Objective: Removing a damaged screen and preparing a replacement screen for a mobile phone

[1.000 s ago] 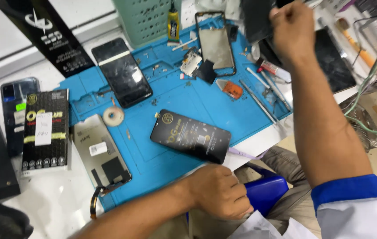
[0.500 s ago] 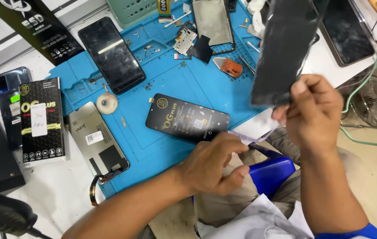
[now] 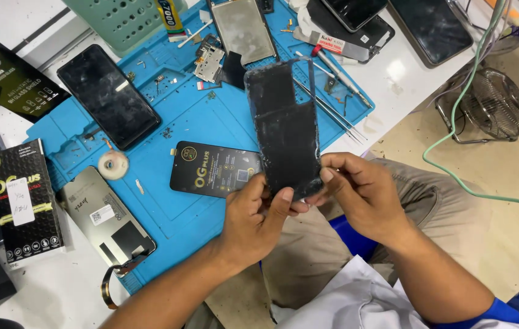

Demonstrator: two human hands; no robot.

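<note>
The lower end of the dark phone panel is covered by the fingers of both hands, so its bottom edge cannot be seen, and whether it is a back cover or a screen part is hard to tell from its worn face. It is a long, narrow, black piece with a dusty, scuffed surface, a faint line across it about a third of the way down, and rough residue along its rim; it is held upright in the air over the near right edge of the blue work mat, tilted slightly to the left. The left hand grips its lower left corner, thumb on the front, and the right hand pinches its lower right edge between thumb and fingertips. Behind the panel, a black glossy packet lies flat on the mat, its right end hidden by the panel and the left hand. At the far edge of the mat a metal phone frame is cut off by the top of the view, and thin metal tweezers run partly behind the panel. A phone with a dark screen lies toward the far left corner of the mat.
</note>
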